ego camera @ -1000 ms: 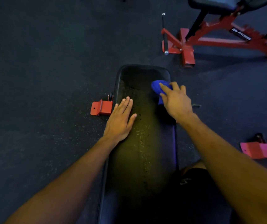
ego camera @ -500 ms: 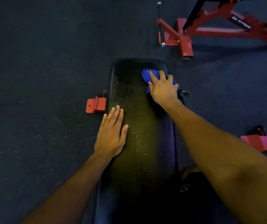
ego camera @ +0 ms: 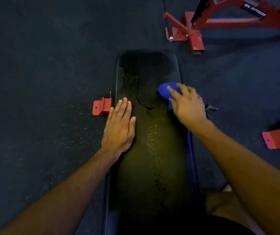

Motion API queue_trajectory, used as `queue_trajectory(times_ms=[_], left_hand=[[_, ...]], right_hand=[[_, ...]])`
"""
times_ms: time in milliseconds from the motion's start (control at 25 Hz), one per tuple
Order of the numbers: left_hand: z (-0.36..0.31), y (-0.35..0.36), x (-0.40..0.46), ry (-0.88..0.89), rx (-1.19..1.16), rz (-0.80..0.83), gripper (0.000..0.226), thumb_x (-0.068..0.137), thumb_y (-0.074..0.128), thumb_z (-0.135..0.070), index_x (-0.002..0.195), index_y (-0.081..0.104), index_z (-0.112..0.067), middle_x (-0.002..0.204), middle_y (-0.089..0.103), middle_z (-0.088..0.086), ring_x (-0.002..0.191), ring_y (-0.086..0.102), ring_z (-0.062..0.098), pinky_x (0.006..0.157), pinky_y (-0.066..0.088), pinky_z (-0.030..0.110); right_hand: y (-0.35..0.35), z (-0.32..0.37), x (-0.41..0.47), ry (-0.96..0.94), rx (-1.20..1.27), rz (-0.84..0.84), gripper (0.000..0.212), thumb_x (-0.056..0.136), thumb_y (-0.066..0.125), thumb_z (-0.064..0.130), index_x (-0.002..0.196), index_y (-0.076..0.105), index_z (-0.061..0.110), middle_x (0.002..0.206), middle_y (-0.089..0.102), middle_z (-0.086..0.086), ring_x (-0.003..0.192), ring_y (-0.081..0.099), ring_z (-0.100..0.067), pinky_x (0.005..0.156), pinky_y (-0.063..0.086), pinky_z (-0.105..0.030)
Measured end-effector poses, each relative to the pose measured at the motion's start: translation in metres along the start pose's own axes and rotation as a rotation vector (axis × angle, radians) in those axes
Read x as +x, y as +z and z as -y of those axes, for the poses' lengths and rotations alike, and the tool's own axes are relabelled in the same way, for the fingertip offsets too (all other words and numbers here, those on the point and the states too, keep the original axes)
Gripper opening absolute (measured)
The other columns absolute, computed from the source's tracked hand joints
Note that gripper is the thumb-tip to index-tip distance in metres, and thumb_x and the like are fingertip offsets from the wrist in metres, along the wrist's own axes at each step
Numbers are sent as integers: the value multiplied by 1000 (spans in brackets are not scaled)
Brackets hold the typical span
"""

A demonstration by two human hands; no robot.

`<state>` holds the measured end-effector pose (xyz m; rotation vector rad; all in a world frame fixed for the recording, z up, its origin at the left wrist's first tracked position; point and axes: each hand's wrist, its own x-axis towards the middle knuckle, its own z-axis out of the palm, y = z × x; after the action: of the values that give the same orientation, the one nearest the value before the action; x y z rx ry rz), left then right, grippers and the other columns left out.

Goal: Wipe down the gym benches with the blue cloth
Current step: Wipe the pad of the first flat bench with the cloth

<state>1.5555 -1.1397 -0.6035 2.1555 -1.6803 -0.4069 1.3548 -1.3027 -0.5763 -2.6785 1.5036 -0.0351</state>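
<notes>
**Cloth pulled back toward me along the right edge**

Half a second ago my right hand (ego camera: 189, 106) had the blue cloth (ego camera: 167, 89) up near the far end of the bench (ego camera: 152, 167); now it has come back toward me and out to the right edge of the pad. A second ago it was at about this same spot, so I judge I am scrubbing back and forth over the far right part, not yet working down the length. My left hand (ego camera: 119, 126) has stayed flat on the left edge, palm down, fingers straight and close together, steadying me.

My right fingers (ego camera: 173, 92) are spread and lie flat on top of the cloth, pressing it onto the surface; they are not curled round it. The cloth is bunched into a rounded wad, bright blue, poking out ahead of and to the left of my fingertips, with more of it hidden under my palm. It looks soft and slack, so I expect it to slide only while I keep pressing.

Between my two hands the surface shows wet streaks and beads, and a line of droplets runs back toward me down the middle. That part looks unwiped to me, so most of this bench remains. A red frame (ego camera: 220, 22) stands on the floor well beyond my right fingers.
</notes>
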Motion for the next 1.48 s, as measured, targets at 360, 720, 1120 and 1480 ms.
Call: queue_trajectory(times_ms=[360, 720, 1120, 1480], left_hand=[[2, -1, 0, 10, -5, -10, 65, 103, 10, -47, 160, 16, -17, 171, 11, 1, 157, 2, 11, 125, -5, 30], [3, 0, -1, 8, -3, 1, 68, 102, 9, -48, 161, 18, -15, 171, 10, 1, 157, 0, 11, 125, -7, 29], [-3, -8, -6, -12, -17, 23, 69, 102, 10, -48, 161, 21, -14, 171, 13, 3, 157, 5, 13, 126, -2, 32], [-4, -1, -115, 180, 54, 104, 66, 107, 25, -50, 161, 25, -13, 170, 15, 3, 158, 8, 16, 129, 4, 38]], right_hand=[[0, 41, 70, -79, -100, -35, 45, 101, 45, 32, 145, 44, 25, 151, 41, -10, 133, 41, -37, 104, 39, -57], [-1, -18, 12, -18, 92, -70, 45, 102, 46, 26, 147, 45, 22, 153, 37, -13, 133, 41, -40, 101, 46, -56], [-18, 32, 12, -321, -100, 65, 48, 103, 46, 26, 150, 40, 24, 155, 38, -10, 139, 38, -35, 111, 36, -50], [-51, 76, 48, -316, 83, -36, 44, 101, 48, 35, 143, 50, 22, 145, 42, -13, 124, 50, -38, 96, 48, -52]])
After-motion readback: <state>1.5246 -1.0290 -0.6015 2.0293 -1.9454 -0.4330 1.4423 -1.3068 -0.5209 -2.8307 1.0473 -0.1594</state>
